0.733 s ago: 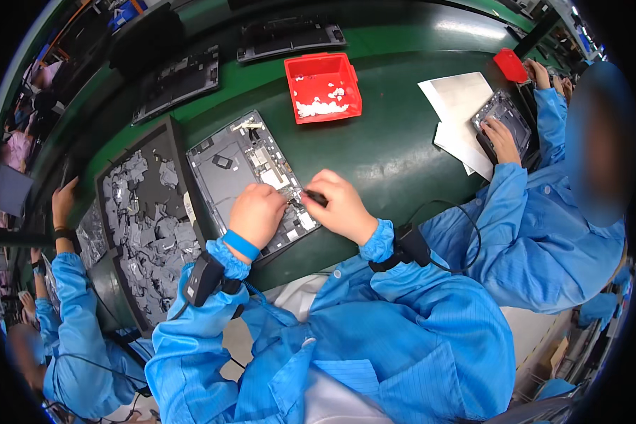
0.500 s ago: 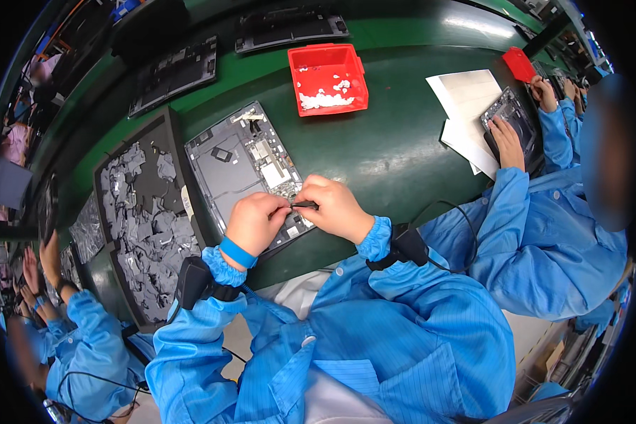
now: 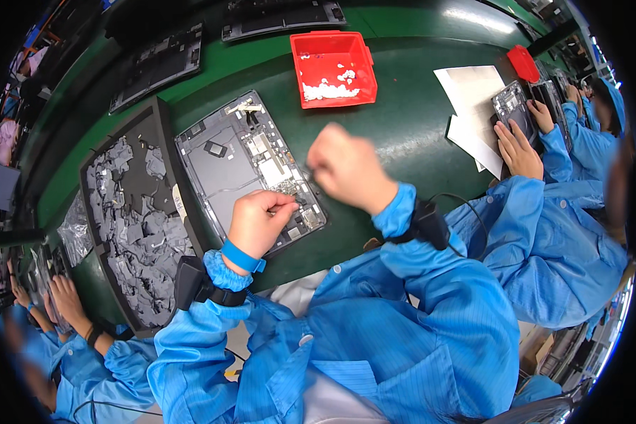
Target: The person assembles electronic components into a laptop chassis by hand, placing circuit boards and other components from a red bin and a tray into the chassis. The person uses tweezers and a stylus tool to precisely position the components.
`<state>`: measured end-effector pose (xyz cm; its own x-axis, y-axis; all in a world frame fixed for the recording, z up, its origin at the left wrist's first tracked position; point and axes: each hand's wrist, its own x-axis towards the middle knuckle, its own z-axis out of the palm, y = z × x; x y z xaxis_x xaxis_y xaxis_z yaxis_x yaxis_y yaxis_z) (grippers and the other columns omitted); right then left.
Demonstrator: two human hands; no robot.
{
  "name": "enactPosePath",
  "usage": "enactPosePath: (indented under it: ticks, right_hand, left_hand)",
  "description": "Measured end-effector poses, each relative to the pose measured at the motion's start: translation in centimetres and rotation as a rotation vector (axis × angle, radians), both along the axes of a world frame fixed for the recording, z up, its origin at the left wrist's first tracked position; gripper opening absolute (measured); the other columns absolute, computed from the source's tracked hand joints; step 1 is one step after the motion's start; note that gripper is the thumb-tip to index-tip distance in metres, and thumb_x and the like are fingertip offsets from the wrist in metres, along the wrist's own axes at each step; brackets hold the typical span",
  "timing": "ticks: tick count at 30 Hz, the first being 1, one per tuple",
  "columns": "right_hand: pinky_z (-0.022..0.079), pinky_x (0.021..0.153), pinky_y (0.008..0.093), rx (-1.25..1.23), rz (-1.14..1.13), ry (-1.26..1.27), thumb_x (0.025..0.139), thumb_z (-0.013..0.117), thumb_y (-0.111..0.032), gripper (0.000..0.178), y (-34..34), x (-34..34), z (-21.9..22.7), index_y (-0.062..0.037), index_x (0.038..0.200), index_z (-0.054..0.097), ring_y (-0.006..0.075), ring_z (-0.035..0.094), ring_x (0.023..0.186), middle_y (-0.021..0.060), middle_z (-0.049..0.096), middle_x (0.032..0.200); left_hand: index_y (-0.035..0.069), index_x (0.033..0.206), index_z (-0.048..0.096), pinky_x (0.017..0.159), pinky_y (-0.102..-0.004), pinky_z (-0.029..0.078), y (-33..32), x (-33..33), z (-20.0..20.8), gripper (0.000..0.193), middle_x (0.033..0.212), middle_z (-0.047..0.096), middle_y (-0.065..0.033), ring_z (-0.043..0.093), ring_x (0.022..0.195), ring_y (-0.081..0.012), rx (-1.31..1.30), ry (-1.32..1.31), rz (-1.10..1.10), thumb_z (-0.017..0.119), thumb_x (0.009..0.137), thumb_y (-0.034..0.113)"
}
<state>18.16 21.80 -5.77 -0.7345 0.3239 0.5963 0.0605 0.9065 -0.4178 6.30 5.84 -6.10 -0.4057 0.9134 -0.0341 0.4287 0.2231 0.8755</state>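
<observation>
On the green work surface (image 3: 403, 134), seen from the head camera, an open grey laptop base (image 3: 244, 173) lies tilted, its inner parts showing, with a pale rectangular label near its middle and a small dark patch toward its upper left. The left hand (image 3: 258, 222) rests on the base's lower right part, fingers curled tight with thumb and forefinger pinched together at a spot on the board; whether anything sits between them is too small to tell. The right hand (image 3: 350, 169) is lifted just above the base's right edge, blurred, its fingers closed into a loose fist; what it holds, if anything, cannot be made out.

Left of the base stands a dark tray (image 3: 99, 162) filled with grey cut pieces. Beyond the base sits a red square bin (image 3: 364, 71) with white bits inside. Farther right, white sheets (image 3: 466, 92) lie under a dark device held by a neighbour's hands (image 3: 519, 145), and a small red box (image 3: 523, 62) sits at the surface's far edge.
</observation>
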Motion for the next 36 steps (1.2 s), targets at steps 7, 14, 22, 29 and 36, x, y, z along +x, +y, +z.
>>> enactPosePath:
  ticks: [7,14,22,29,36]
  right_hand:
    - [0.049,0.054,0.0385,0.305,-0.594,-0.247,0.072,0.056,-0.011,0.007,9.8,-4.0,2.5,-0.0038,0.071,0.058,0.0298,0.060,0.064,0.0104,0.057,0.079]
    - [0.046,0.062,0.0322,0.344,-0.548,0.084,0.082,0.057,-0.021,0.021,8.6,-0.9,4.4,-0.0010,0.074,0.057,0.0238,0.054,0.067,0.0102,0.055,0.070]
    - [0.050,0.082,0.0314,-1.226,0.226,0.534,0.082,0.050,0.007,0.011,-1.5,4.0,1.4,-0.0005,0.089,0.045,0.0131,0.049,0.090,0.0083,0.041,0.100]
    - [0.045,0.082,0.0283,-1.290,0.172,0.420,0.074,0.058,0.011,0.022,-5.3,4.4,-2.2,0.0020,0.094,0.052,0.0172,0.055,0.092,0.0116,0.057,0.095]
    - [0.050,0.072,0.0273,-0.965,0.110,0.248,0.070,0.066,0.007,0.021,-6.0,3.7,-2.9,0.0010,0.088,0.057,0.0185,0.061,0.083,0.0119,0.061,0.092]
  left_hand:
    - [-0.003,0.075,0.062,0.057,-0.0197,0.048,0.2,0.6,0.0,0.007,0.069,0.060,-0.0059,0.058,0.062,-0.0084,0.014,-0.095,0.037,0.068,0.071,-0.002]
    - [-0.002,0.078,0.062,0.051,-0.0207,0.045,0.3,0.2,0.4,0.011,0.079,0.058,-0.0063,0.055,0.061,-0.0106,0.111,0.185,-0.047,0.067,0.069,-0.003]
    - [0.002,0.085,0.066,0.051,-0.0209,0.044,0.5,0.2,0.4,0.017,0.087,0.057,-0.0050,0.054,0.062,-0.0114,0.117,0.212,-0.029,0.065,0.070,-0.005]
    - [0.001,0.084,0.065,0.051,-0.0208,0.045,0.3,0.7,0.6,0.016,0.084,0.060,-0.0068,0.056,0.060,-0.0108,0.023,-0.030,0.035,0.066,0.069,-0.006]
    - [0.000,0.082,0.065,0.055,-0.0268,0.048,0.0,0.3,0.9,0.016,0.079,0.062,-0.0099,0.061,0.067,-0.0194,0.117,0.437,-0.062,0.068,0.066,-0.004]
